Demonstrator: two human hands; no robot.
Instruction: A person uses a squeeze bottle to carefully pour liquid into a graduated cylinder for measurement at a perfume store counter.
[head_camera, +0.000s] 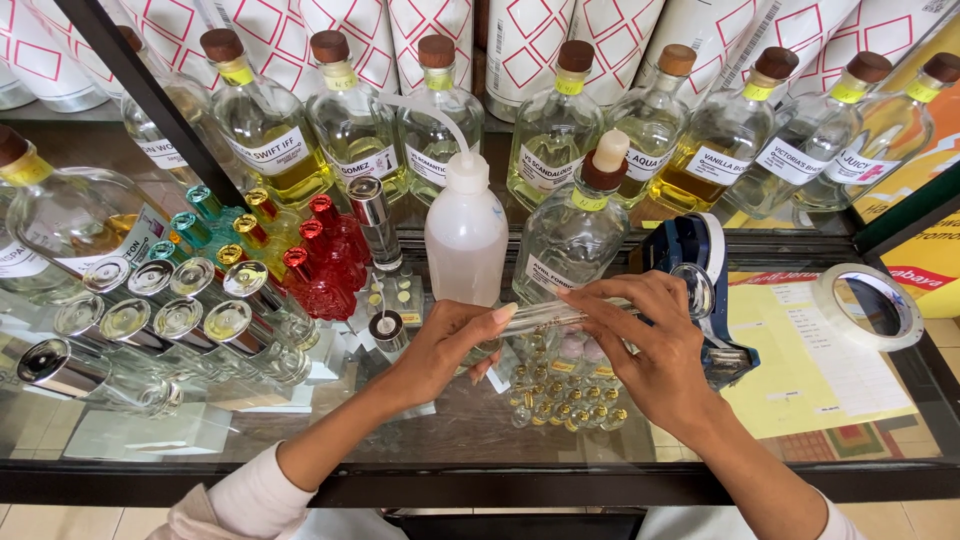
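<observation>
Over a glass counter (450, 425), my left hand (440, 350) and my right hand (655, 350) together hold a slim clear glass tube (548, 317) lying level between them. The left fingers grip its left end, the right fingers pinch its right part. Just behind the tube stand a white squeeze bottle with a bent nozzle (465, 235) and a clear corked glass bottle (573, 235). A small silver cap (387, 328) rests close to my left thumb.
A row of large corked bottles with yellowish liquid (350, 130) lines the back. Red (325, 260) and coloured small bottles and silver-capped spray bottles (180, 320) fill the left. A blue tape dispenser (700, 290), a tape roll (868, 305) and a yellow sheet (800, 370) lie right.
</observation>
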